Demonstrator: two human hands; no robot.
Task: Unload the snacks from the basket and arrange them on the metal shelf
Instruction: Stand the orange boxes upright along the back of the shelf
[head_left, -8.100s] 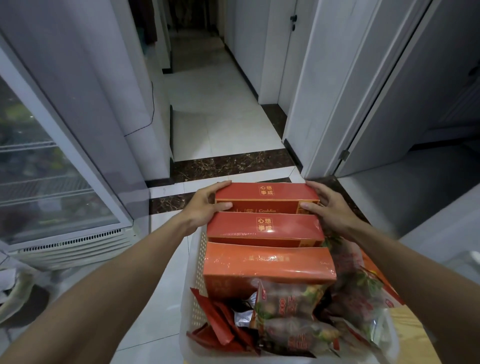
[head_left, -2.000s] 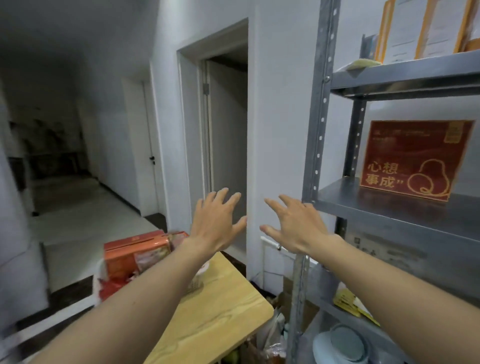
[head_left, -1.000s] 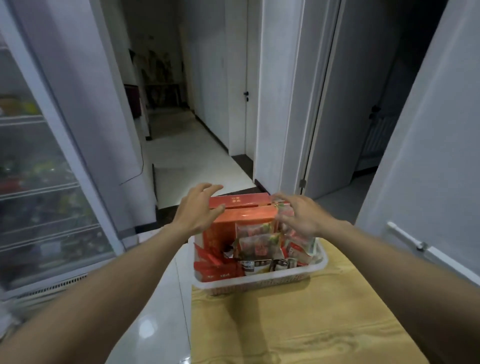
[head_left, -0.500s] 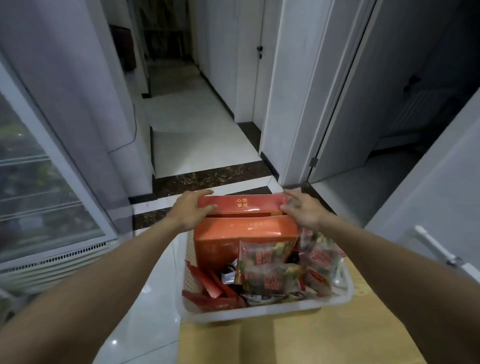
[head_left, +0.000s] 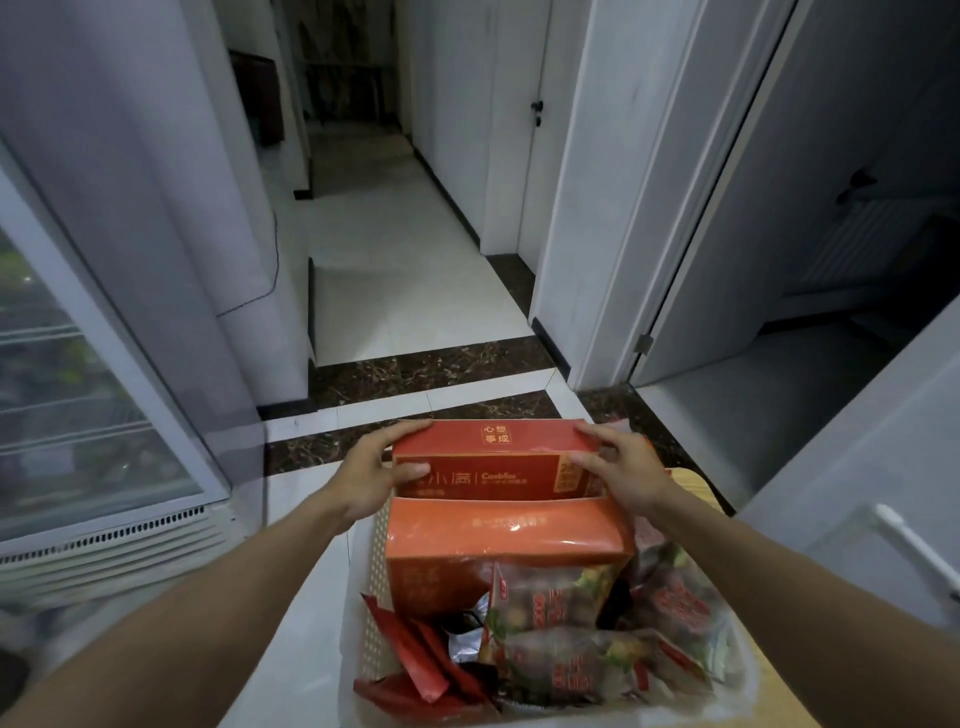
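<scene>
A white plastic basket (head_left: 366, 623) stands on a wooden table (head_left: 688, 480) below me. At its far end a red cookie box (head_left: 493, 460) is raised a little above the others. My left hand (head_left: 366, 480) grips its left end and my right hand (head_left: 621, 470) grips its right end, thumbs on the front face. Just in front of it stands a second orange-red box (head_left: 498, 551). Clear snack bags with red labels (head_left: 582, 649) and flat red packets (head_left: 421, 670) fill the near half. The metal shelf is out of view.
A glass-door fridge (head_left: 78, 395) stands at the left. A tiled hallway (head_left: 395, 249) runs ahead, with a white door frame (head_left: 623, 208) and an open dark doorway (head_left: 831, 234) to the right. A white surface with a handle (head_left: 904, 540) is at the far right.
Both hands have closed on the ends of the far red box and lifted it slightly, so its front face now shows. My view has tilted down closer to the basket.
</scene>
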